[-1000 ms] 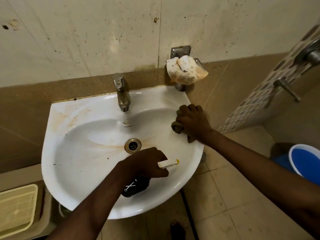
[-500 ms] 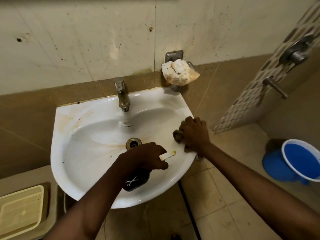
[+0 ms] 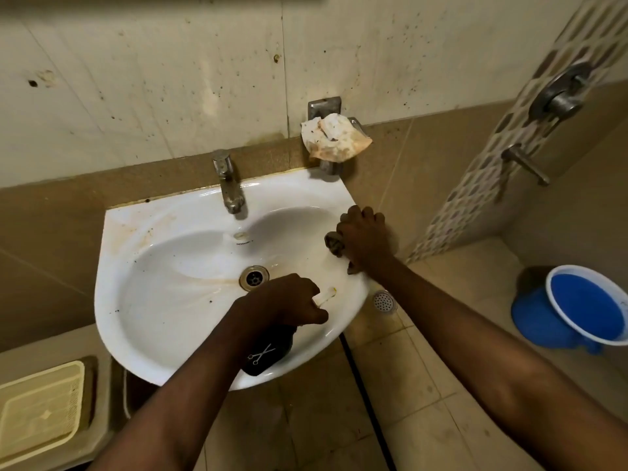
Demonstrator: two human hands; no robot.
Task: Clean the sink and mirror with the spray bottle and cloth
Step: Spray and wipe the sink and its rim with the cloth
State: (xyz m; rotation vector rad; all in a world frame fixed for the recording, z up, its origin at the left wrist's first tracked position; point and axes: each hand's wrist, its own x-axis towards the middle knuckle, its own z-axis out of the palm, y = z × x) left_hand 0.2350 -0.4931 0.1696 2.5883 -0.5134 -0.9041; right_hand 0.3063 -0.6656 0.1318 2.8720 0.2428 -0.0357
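Note:
A white wall-hung sink [image 3: 136, 300] with brown stains fills the middle of the view, its drain [image 3: 254, 277] in the centre. My left hand [image 3: 282, 305] hovers over the front of the basin, shut on a black spray bottle [image 3: 266, 353] with a white nozzle [image 3: 324, 296] pointing right. My right hand [image 3: 365, 237] presses a dark crumpled cloth [image 3: 334, 243] onto the sink's right rim. No mirror shows, only a dark strip at the top edge.
A steel tap [image 3: 228, 185] stands at the sink's back. A wall holder with crumpled paper [image 3: 334, 137] hangs right of it. A blue bucket [image 3: 584, 311] sits on the floor at right, shower valves [image 3: 560, 95] above it, a cream plastic tray [image 3: 37, 413] at lower left.
My right hand has slid the cloth along the right rim, toward the front and back again. The view pulled back and tilted up. My left hand stays over the basin with the bottle.

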